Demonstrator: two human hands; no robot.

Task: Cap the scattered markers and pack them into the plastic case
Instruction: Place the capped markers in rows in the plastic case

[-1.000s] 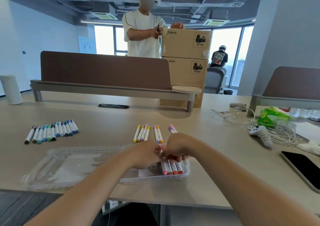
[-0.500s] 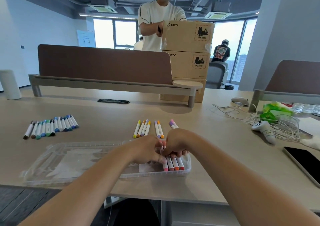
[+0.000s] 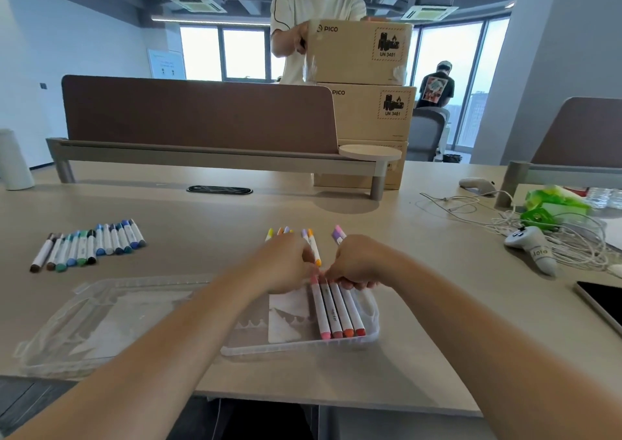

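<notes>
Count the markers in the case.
4, side by side at the right end of the case: pink marker, coral marker, orange marker, red marker. The left hand and right hand cover their far ends; another may be hidden.

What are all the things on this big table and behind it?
plastic case: one, clear, open, near table edge
cased markers: four, white with pink, red and orange caps, side by side at the case's right end
left markers: about a dozen, blue, green and brown caps, row on table's left
far markers: at least six, yellow, orange, purple caps, just beyond the case
divider: one, brown, across table
cardboard boxes: three, tan, stacked behind divider
controller: one, white, table's right
cables: tangle, white, by controller
dark screen: one, black, right edge
person: one, white shirt, behind boxes
hands: two, bare, left hand and right hand curled at the cased markers' far ends; grip hidden
</notes>
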